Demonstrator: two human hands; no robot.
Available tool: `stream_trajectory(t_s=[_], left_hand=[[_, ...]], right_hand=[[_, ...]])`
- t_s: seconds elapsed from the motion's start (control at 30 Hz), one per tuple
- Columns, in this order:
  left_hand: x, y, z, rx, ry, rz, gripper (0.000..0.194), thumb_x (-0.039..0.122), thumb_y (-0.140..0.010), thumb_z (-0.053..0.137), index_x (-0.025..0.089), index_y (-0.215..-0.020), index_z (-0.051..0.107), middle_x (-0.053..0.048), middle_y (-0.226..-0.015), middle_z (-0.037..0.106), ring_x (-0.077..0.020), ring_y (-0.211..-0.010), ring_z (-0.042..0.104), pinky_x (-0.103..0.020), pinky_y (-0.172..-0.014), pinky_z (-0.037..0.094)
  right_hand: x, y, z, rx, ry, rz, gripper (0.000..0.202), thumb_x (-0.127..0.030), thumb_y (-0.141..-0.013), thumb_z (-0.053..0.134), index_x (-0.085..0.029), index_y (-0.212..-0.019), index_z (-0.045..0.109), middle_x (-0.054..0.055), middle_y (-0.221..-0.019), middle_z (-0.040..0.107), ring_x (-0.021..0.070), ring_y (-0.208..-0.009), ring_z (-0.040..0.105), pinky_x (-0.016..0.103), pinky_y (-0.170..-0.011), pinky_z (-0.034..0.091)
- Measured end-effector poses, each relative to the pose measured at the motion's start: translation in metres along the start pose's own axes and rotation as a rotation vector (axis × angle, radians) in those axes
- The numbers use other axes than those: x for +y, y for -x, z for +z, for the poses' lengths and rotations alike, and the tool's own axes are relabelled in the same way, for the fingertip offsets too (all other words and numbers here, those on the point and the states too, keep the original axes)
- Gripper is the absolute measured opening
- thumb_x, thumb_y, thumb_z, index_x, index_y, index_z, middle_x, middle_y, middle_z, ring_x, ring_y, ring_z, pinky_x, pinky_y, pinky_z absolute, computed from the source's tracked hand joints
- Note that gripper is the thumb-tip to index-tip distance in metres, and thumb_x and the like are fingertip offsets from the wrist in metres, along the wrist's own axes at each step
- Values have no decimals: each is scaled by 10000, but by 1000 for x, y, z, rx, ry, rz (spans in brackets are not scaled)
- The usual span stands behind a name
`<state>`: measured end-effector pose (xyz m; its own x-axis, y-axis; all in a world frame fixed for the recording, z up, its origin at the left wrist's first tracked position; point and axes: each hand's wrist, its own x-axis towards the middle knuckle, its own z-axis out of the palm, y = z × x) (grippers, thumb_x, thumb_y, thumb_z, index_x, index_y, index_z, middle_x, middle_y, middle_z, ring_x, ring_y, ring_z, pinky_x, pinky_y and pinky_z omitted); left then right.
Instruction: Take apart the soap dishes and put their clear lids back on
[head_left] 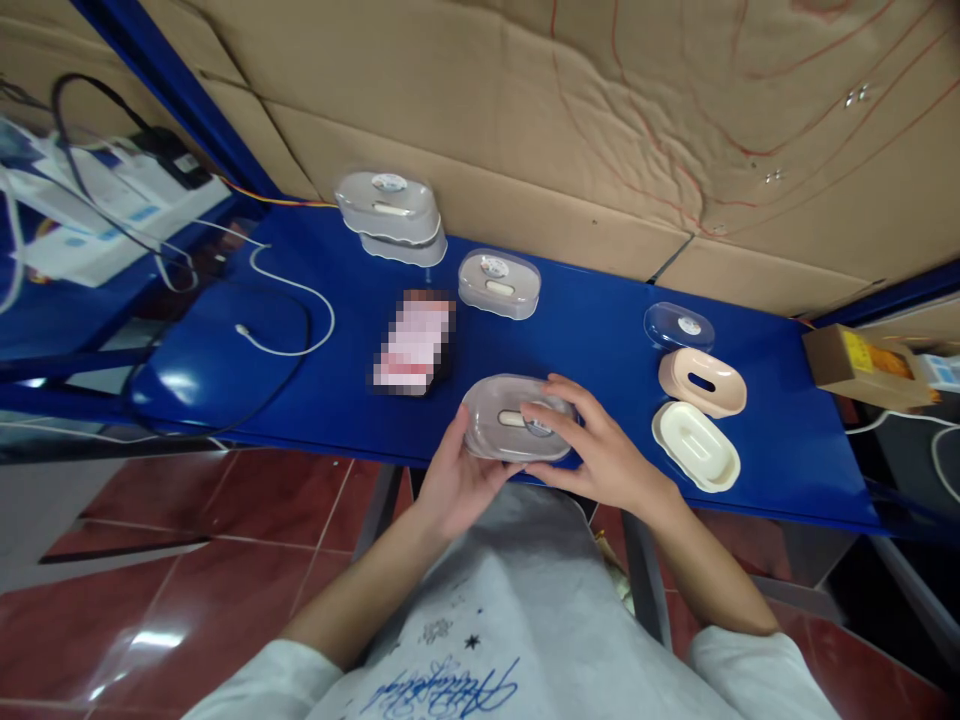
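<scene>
An oval grey soap box (491, 420) with a clear lid is between my hands, above the front edge of the table. My left hand (461, 485) cups its left end and underside, with the thumb against the side. From the right, my right hand (604, 450) grips it, fingers lying over the lid and a round sticker there, which they partly cover. Further right lie the parts of another soap box: a clear lid (667, 326), a pink tray (720, 385) with a slot, and a cream base (697, 450).
A closed grey soap box (517, 295) stands behind my hands, and stacked ones (409, 215) are at the back left. A phone (416, 340) with a blurred screen lies on the blue table (577, 330). White cable (330, 310) is at left, a cardboard box (855, 370) at right.
</scene>
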<state>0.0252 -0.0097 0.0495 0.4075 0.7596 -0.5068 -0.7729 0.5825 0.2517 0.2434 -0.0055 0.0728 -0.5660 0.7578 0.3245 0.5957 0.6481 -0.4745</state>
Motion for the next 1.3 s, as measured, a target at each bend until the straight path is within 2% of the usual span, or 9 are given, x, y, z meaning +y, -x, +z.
stream_trajectory(t_s=[0.1,0.23,0.33,0.5,0.7,0.83,0.97,1.17,1.3], left_hand=[[-2,0,0,-47,-40,1,479,547,-1041,644,195,-1360,708,-130,-1292,790,-330,-1337,693,-504,-1173,546],[-4,1,4,-143,-106,6,622,654,-1021,615,180,-1418,684,-166,-1400,749,-374,-1457,602,-547,-1221,487],[-4,2,6,-167,-133,-11,622,657,-1031,594,183,-1423,688,-164,-1423,741,-383,-1487,573,-572,-1233,470],[-7,2,5,-192,-152,-27,610,634,-1024,626,166,-1409,698,-173,-1453,722,-384,-1506,553,-586,-1259,439],[-8,1,4,-196,-114,-51,592,626,-1038,609,176,-1411,699,-165,-1453,723,-369,-1543,514,-563,-1274,430],[-9,-4,3,-148,-92,-38,546,588,-1078,552,187,-1420,693,-155,-1448,729,-357,-1496,569,-560,-1244,468],[-12,-10,1,-106,-57,-47,537,573,-1091,527,183,-1425,687,-157,-1416,745,-357,-1436,625,-559,-1202,511],[-14,-14,0,-118,-84,-49,578,603,-1087,507,161,-1405,699,-173,-1401,749,-358,-1377,669,-541,-1175,531],[-14,-15,-1,-89,-85,-61,581,598,-1085,519,149,-1406,701,-176,-1395,754,-366,-1382,665,-530,-1165,540]], right_hand=[[4,1,1,11,19,-11,705,-443,-1003,739,-345,-1626,424,140,-1555,488,377,-1575,425,633,-1236,489],[5,2,-10,-11,-30,-5,748,-470,-987,754,-375,-1643,407,131,-1550,480,362,-1522,486,605,-1230,504],[5,3,-21,-30,-42,12,774,-475,-984,757,-403,-1659,386,122,-1563,470,362,-1508,498,592,-1223,515],[5,8,-29,-65,-19,-11,774,-433,-993,756,-408,-1667,377,107,-1585,454,372,-1553,440,608,-1257,475],[10,13,-18,-27,-44,36,780,-443,-989,756,-431,-1665,367,113,-1597,424,377,-1553,444,623,-1256,476],[21,13,-5,-15,-108,35,749,-481,-990,746,-407,-1650,398,123,-1591,413,358,-1549,449,599,-1270,462],[29,14,4,-16,-130,82,742,-553,-981,733,-385,-1637,430,133,-1587,432,358,-1529,475,581,-1231,506],[30,17,6,65,-103,61,737,-578,-966,737,-380,-1626,474,139,-1565,485,363,-1472,542,579,-1195,539],[30,20,6,2,-87,90,846,-605,-907,797,-375,-1644,451,144,-1598,462,377,-1506,513,595,-1220,520]])
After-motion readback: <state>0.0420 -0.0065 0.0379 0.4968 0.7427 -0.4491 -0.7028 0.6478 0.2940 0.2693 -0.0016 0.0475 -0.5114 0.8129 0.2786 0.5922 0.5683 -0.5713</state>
